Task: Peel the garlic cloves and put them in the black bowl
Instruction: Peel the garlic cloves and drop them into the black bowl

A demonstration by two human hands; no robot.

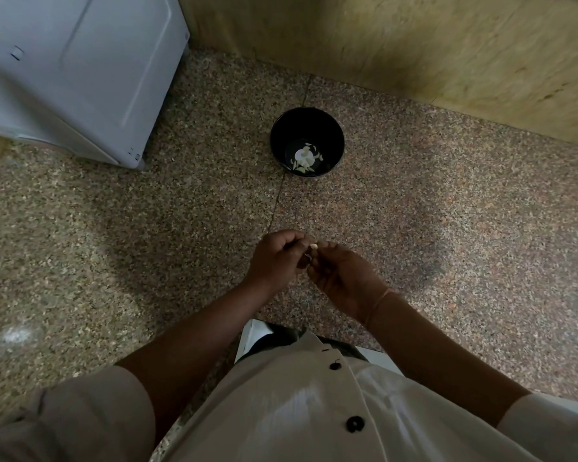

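Pale clove (313, 246) between curled hands (274, 258) (341, 275)

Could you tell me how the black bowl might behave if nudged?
The black bowl looks deep and nearly empty, holding few garlic cloves, so probably light. On the polished counter it would likely slide rather than tip.

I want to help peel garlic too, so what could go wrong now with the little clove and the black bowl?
The small pale garlic clove is only pinched between the left hand and right hand, so it might slip onto the speckled stone counter. The round black bowl stands well beyond the hands, so a tossed clove could miss it.
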